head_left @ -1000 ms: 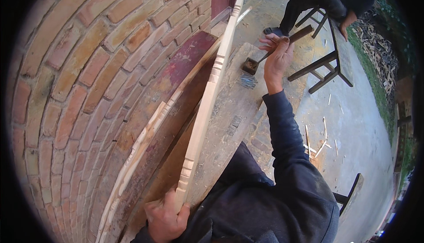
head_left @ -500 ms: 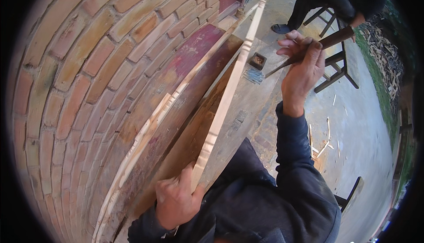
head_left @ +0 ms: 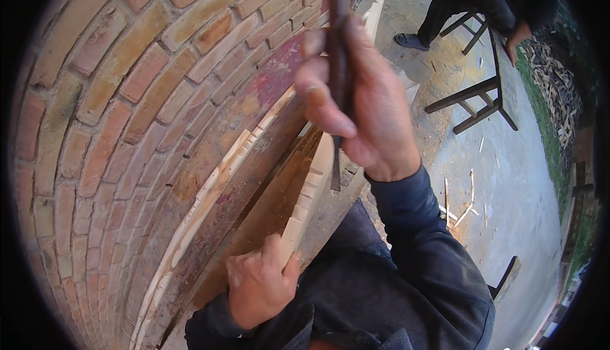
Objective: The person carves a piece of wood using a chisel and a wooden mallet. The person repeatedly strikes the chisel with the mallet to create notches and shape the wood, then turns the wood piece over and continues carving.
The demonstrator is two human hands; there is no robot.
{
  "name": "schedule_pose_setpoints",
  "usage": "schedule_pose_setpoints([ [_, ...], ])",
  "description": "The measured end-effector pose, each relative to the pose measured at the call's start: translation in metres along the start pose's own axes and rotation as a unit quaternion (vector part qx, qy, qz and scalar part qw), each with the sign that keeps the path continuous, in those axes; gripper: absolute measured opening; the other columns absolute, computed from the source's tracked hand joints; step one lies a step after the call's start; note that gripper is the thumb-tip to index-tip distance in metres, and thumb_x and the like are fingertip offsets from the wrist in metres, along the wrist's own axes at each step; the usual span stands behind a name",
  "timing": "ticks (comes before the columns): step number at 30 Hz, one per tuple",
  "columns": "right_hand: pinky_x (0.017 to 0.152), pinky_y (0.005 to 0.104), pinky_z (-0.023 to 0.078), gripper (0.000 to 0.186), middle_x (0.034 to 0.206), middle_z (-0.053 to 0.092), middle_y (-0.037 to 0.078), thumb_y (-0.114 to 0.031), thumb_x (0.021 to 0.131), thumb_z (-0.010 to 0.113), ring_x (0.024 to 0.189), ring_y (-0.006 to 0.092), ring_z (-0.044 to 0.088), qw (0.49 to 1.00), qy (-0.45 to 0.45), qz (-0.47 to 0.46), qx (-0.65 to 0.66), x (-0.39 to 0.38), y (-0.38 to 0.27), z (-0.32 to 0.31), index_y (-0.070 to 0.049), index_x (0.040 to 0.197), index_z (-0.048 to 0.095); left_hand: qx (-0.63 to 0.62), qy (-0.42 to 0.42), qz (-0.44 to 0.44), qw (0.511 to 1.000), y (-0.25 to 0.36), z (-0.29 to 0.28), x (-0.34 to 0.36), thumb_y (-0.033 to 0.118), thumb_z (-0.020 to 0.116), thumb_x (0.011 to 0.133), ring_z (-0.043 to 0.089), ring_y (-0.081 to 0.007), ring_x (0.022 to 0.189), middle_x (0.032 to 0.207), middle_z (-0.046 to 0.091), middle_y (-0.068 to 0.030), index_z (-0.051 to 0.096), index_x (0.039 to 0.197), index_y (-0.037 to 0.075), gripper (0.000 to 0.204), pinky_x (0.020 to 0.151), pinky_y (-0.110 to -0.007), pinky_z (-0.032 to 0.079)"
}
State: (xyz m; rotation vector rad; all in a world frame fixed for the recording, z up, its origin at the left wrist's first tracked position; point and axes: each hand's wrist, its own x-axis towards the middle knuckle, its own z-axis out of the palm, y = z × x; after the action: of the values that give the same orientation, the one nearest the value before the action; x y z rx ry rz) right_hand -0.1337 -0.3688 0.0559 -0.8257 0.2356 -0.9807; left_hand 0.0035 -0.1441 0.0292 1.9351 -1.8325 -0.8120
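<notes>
My left hand (head_left: 262,281) is closed around the near end of a pale wooden strip (head_left: 306,191) with notches cut across it. The strip slants up and away over the bench, its middle hidden behind my right hand (head_left: 375,105). That hand grips a chisel (head_left: 339,73) by its dark handle, the fingers wrapped round it. The chisel stands nearly upright, its narrow metal blade pointing down beside the strip's right edge. Whether the blade touches the wood I cannot tell. More notched strips (head_left: 232,162) lie along the left side of the bench.
A worn wooden bench (head_left: 222,216) runs beside a brick wall (head_left: 121,96). At the far right a person (head_left: 467,6) in dark clothes sits near a dark wooden stool (head_left: 478,96). Thin wood offcuts (head_left: 467,213) lie on the concrete floor (head_left: 521,178).
My right hand has swung left with the chisel, from beside the strip to over it, and the blade now points down. It now covers the small box and nails seen before. My left hand stays put.
</notes>
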Motion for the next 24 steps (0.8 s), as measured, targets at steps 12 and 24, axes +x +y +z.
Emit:
schedule_pose_setpoints([
  [12,0.039,0.0221,0.028,0.049,0.071,0.062,0.012,-0.044,0.114,0.032,0.038,0.0084,0.037,0.978,-0.007,0.171,0.118,0.031,0.048,-0.002,-0.002,0.104,0.054,0.055,0.004,0.012,0.998,0.006,0.009,-0.001,0.015,0.077,0.082,0.068,-0.0357,0.062,0.074,0.065,-0.0170,0.056,0.102,0.001,0.032,0.056,-0.047,0.051],
  [24,0.038,0.0205,0.027,0.047,0.068,0.057,0.003,-0.046,0.114,0.031,0.037,0.0057,0.032,0.984,0.030,0.174,0.033,0.033,0.049,0.001,-0.007,0.102,0.054,0.062,0.016,0.023,0.998,0.003,0.009,0.000,0.013,0.079,0.080,0.067,-0.0334,0.060,0.072,0.064,-0.0151,0.056,0.102,0.000,0.034,0.054,-0.044,0.051],
])
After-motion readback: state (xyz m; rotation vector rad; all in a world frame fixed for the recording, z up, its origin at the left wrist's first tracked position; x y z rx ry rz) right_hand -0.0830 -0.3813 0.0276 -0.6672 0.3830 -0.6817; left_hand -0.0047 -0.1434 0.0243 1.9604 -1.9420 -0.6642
